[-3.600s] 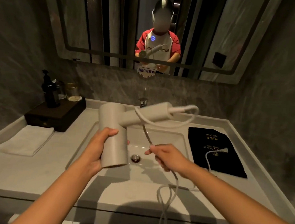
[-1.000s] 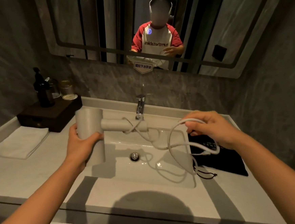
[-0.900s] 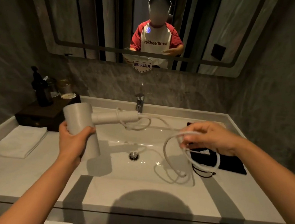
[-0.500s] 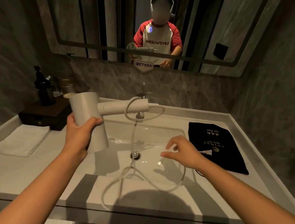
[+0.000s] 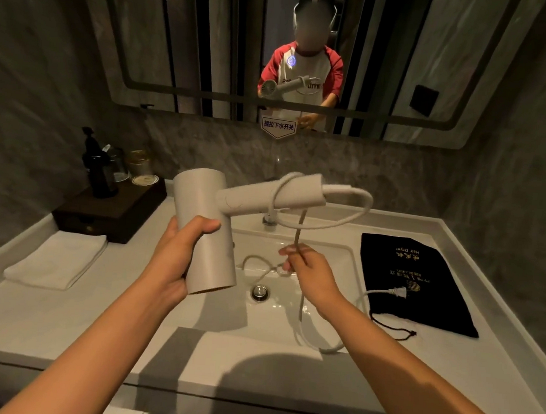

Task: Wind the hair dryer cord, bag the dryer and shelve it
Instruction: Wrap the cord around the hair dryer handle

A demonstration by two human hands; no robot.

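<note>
Left hand (image 5: 176, 258) wrapped round smooth matte cylindrical hair dryer (image 5: 211, 231), right hand (image 5: 309, 271) pinching rubbery cord (image 5: 346, 212) (one loop round handle), flat black fabric bag (image 5: 422, 284) on counter.

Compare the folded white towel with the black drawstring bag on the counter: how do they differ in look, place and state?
The folded white towel lies left of the sink; the black drawstring bag lies right of it. The towel is plain, while the bag bears gold lettering. Nothing rests on the towel, but the cord's plug lies on the bag. Both lie flat on the counter, untouched by either hand.
</note>
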